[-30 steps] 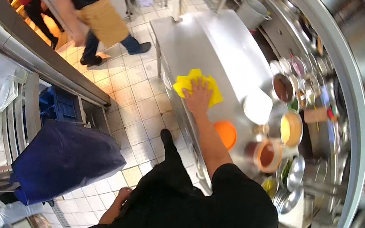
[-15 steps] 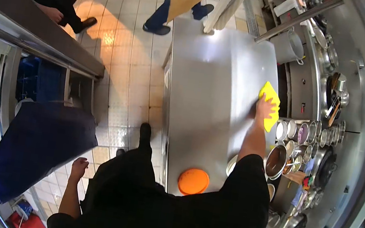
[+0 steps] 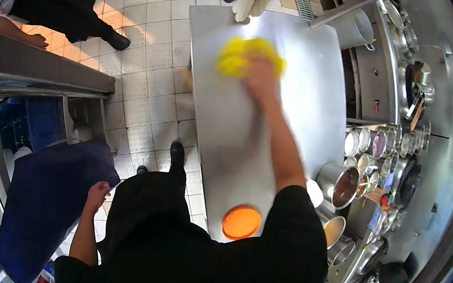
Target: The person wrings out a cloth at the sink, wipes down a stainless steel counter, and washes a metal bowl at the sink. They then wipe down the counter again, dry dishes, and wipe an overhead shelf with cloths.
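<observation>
Hanging just left of the curled fingers of the left hand (image 3: pixel 97 197) is a navy cover (image 3: pixel 48 202); whether they hold anything cannot be told. The yellow cloth (image 3: pixel 231 59), beneath the right hand's (image 3: pixel 259 78) blurred fingers, grip undetermined, has shifted leftward from the bench's (image 3: pixel 217 164) right edge, apparently carrying work across.

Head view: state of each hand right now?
Left hand: loosely curled, nothing visible in it; whether fully closed, unclear.
Right hand: on the yellow cloth at the steel table; blurred, so whether it is gripping cannot be told.
</observation>
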{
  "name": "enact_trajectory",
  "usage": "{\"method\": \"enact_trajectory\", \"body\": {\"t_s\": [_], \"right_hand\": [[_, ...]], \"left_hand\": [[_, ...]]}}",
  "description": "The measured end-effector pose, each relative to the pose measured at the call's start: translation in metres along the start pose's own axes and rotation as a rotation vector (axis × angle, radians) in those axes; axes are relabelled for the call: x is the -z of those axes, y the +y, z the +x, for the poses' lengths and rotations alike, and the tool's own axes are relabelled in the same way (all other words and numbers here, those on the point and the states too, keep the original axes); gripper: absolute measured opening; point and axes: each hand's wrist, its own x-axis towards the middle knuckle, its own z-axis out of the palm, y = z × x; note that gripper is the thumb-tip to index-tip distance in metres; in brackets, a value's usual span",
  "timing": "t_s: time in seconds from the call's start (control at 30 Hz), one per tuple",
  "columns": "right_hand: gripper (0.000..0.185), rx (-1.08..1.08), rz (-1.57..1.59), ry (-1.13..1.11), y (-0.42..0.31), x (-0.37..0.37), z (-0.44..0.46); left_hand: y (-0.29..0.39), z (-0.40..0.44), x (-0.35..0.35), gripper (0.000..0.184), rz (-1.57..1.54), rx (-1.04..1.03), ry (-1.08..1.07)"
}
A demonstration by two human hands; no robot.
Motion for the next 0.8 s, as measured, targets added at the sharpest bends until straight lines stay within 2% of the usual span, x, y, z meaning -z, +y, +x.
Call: {"method": "enact_trajectory", "body": {"t_s": [0.03, 0.07, 0.1, 0.17, 0.23, 0.3, 0.37, 0.4, 0.43, 0.47, 0.5, 0.53, 0.6, 0.63, 0.7, 0.77, 0.8], "right_hand": [[0.029, -0.33, -0.001, -0.058, 0.056, 0.009, -0.004], [0.03, -0.241, -0.313, -0.148, 0.115, 0.039, -0.014], [0.035, -0.662, -0.253, 0.024, 0.122, 0.075, -0.008], [0.066, -1.136, -0.574, -0.08, 0.21, 0.09, -0.042], [0.076, -1.411, -0.58, -0.106, 0.211, 0.089, -0.02], [0.078, -1.446, -0.517, -0.102, 0.199, 0.065, 0.014], [0.078, -1.247, -0.518, -0.114, 0.183, 0.026, 0.048], [0.076, -1.079, -0.517, -0.017, 0.155, 0.007, 0.068], [0.072, -1.012, -0.554, -0.1, 0.148, -0.02, 0.083], [0.07, -0.895, -0.521, -0.117, 0.109, -0.03, 0.098], [0.069, -0.818, -0.492, -0.039, 0.078, -0.047, 0.106], [0.065, -0.749, -0.561, -0.066, 0.048, -0.063, 0.112], [0.064, -0.772, -0.445, -0.048, -0.023, -0.084, 0.119], [0.062, -0.743, -0.396, 0.141, -0.065, -0.089, 0.11], [0.061, -0.735, -0.305, -0.03, -0.126, -0.08, 0.101], [0.061, -0.637, -0.252, -0.08, -0.164, -0.078, 0.075], [0.059, -0.65, -0.268, -0.087, -0.181, -0.068, 0.058]], "left_hand": [[-0.004, -0.001, 0.008, 0.025, 0.009, -0.006, 0.036], [-0.021, -0.005, 0.019, 0.024, 0.014, -0.012, 0.073], [-0.04, -0.01, 0.027, 0.023, 0.02, -0.019, 0.11], [-0.071, -0.031, 0.042, 0.023, 0.092, 0.051, 0.151], [-0.097, -0.06, 0.043, 0.023, 0.029, 0.082, 0.156], [-0.131, -0.074, 0.043, 0.025, 0.089, 0.191, 0.105], [-0.11, -0.097, 0.035, 0.029, 0.208, 0.21, 0.024], [-0.103, -0.101, 0.033, 0.031, 0.258, 0.209, -0.032], [-0.108, -0.099, 0.031, 0.031, 0.216, 0.176, -0.035], [-0.116, -0.09, 0.029, 0.031, 0.178, 0.139, -0.038], [-0.123, -0.081, 0.029, 0.031, 0.146, 0.1, -0.044], [-0.123, -0.067, 0.029, 0.032, 0.245, 0.059, -0.044], [-0.083, -0.051, 0.022, 0.032, 0.331, -0.072, 0.009], [-0.06, -0.057, 0.016, 0.033, 0.318, -0.158, 0.057], [-0.092, -0.008, 0.014, 0.034, 0.172, -0.16, 0.002], [-0.067, -0.001, 0.009, 0.033, 0.202, -0.21, -0.074], [-0.064, 0.004, 0.007, 0.032, 0.078, -0.239, -0.118]]}}
